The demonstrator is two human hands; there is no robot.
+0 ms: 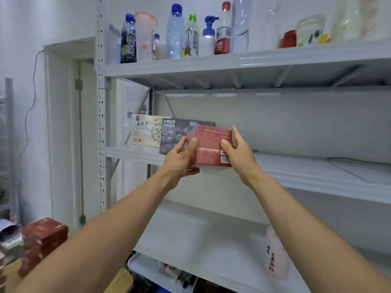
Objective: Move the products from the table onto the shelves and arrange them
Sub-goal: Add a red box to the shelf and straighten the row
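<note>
Red box at shelf edge, open room rightward.

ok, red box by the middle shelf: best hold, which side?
Take the red box by its left and right faces, one hand from each side, as the left hand and right hand do now. The flat faces sit upright, and that likely leaves most of the base free to land on the middle shelf.

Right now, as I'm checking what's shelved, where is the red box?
Head view, centre: the red box is held between the left hand and right hand at the front edge of the middle shelf, just right of the dark blueberry box.
</note>
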